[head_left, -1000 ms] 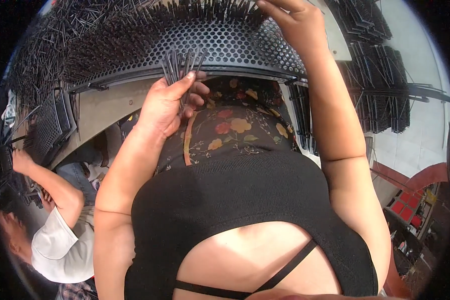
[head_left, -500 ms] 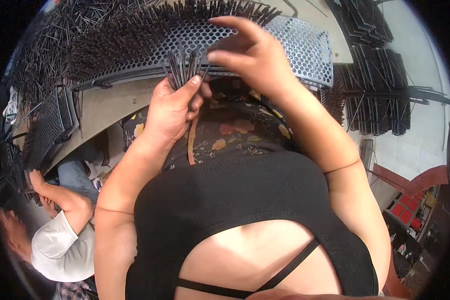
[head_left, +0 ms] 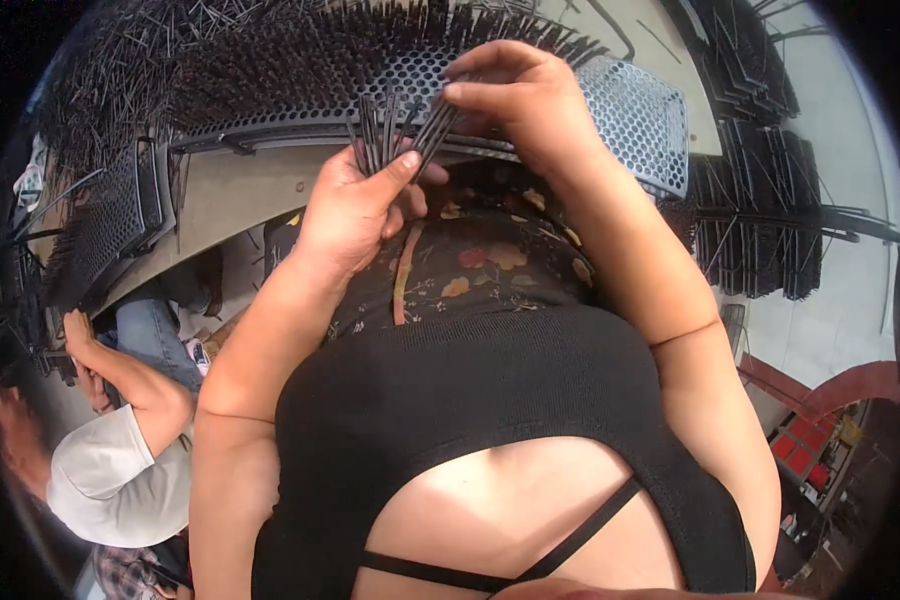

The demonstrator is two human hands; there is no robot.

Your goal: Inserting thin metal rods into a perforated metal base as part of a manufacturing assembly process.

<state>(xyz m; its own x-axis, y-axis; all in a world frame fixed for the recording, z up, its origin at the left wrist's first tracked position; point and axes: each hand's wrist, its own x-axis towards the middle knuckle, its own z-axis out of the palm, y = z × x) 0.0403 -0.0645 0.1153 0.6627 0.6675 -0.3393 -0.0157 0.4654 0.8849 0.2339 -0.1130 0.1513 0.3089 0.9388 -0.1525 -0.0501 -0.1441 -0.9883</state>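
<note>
Closed around a fanned bundle of thin dark rods (head_left: 374,140) is my left hand (head_left: 350,210), its thumb pressed across them and the rods pointing away from me. My right hand (head_left: 540,105) is pinched at the upper ends of the rods on the bundle's right side, with thumb and forefinger close together. Its other fingers are partly hidden. Just beyond both hands lies a perforated metal tray (head_left: 642,120) with round holes. Many similar dark rods (head_left: 270,85) stand upright in its left and middle parts, while holes show bare at its right end.
Loose dark rods (head_left: 95,90) are heaped at the far left. Below them stands a smaller perforated rack (head_left: 120,215). Filled racks (head_left: 755,215) are at the right. A co-worker in a light shirt (head_left: 105,470) sits at the lower left. The table edge (head_left: 225,210) runs before me.
My right hand, with fingers apart over the tray before, has closed on the upper ends of several rods. Those rods now lean right. My left hand keeps its hold.
</note>
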